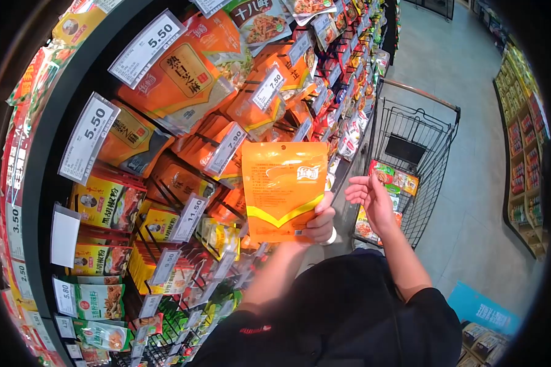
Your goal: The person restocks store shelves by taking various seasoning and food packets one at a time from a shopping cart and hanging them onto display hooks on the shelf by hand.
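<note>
My left hand (320,226) grips an orange spice packet (281,192) with a yellow chevron and small print on the side facing me. The packet is upright in front of the shelf, its hang hole at the top. My left forearm passes behind it, and the fingers curl round its lower right edge. To the right, my right hand (373,199) is raised with its fingers apart, holding nothing. It is in front of the shopping cart (431,177), apart from the packet.
Hanging seasoning packets (180,79) fill the rack on the left, with price tags (148,49) sticking out on hooks. Colourful packages (405,182) lie in the cart. A wooden shelf (520,153) with goods stands across the aisle floor (465,159). A blue sign (483,306) is at lower right.
</note>
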Action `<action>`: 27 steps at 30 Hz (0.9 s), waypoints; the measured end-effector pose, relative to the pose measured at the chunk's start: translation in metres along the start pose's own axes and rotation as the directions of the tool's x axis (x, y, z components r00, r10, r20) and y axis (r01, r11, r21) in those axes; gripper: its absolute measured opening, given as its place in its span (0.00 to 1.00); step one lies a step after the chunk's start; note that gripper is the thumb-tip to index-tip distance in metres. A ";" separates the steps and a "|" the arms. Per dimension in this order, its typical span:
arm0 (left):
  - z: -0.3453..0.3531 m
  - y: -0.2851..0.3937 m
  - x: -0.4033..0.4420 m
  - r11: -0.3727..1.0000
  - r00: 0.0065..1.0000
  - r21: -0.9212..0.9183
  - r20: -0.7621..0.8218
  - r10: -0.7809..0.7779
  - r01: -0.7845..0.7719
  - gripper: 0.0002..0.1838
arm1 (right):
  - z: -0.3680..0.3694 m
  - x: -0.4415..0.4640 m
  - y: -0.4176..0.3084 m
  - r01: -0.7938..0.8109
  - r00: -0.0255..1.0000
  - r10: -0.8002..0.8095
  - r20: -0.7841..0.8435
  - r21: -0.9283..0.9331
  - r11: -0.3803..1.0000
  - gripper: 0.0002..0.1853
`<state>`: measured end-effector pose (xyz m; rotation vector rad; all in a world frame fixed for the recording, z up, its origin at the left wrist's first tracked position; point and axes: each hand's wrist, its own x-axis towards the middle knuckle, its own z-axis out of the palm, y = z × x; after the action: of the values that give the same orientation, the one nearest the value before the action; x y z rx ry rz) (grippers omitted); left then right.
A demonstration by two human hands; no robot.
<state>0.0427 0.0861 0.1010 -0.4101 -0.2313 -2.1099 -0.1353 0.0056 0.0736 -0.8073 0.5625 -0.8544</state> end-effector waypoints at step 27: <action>0.008 -0.015 -0.105 0.044 0.301 0.946 -0.145 0.943 0.320 0.09 | 0.089 0.001 0.007 0.474 0.844 -0.506 0.178 -0.690 0.548 0.22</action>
<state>0.0838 0.1783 0.0688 1.3953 -0.6673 -0.7398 -0.0681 0.0418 0.1198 -1.7436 0.7349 -1.1886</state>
